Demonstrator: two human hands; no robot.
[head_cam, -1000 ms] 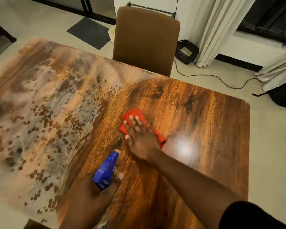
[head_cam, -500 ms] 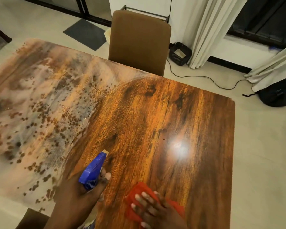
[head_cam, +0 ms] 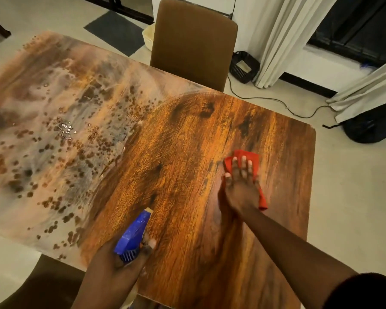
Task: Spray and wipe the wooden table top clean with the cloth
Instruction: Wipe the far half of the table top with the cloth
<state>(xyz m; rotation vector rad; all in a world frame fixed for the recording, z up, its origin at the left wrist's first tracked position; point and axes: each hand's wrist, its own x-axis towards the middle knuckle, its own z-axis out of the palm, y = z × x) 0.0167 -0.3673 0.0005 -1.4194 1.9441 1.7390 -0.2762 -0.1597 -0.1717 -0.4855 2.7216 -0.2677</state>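
The wooden table top point(head_cam: 183, 157) fills the view. Its left half is pale, dusty and dotted with spray droplets; its right half shows dark glossy grain. My right hand point(head_cam: 241, 186) lies flat, fingers spread, pressing a red cloth point(head_cam: 251, 158) onto the right part of the table. My left hand point(head_cam: 118, 266) grips a spray bottle with a blue trigger head point(head_cam: 133, 235) near the front edge, nozzle pointing toward the table's middle. The bottle's body is hidden under my hand.
A brown padded chair point(head_cam: 194, 39) is pushed against the table's far edge. Beyond it are a black basket point(head_cam: 243, 66), white curtains point(head_cam: 285, 36), a black cable point(head_cam: 276, 100) on the floor and a dark bag point(head_cam: 370, 128) at right. Another chair seat point(head_cam: 42, 284) shows at bottom left.
My right hand slid the red cloth from the table's middle down to the near edge, then out to the right part of the table. My left hand kept holding the spray bottle.
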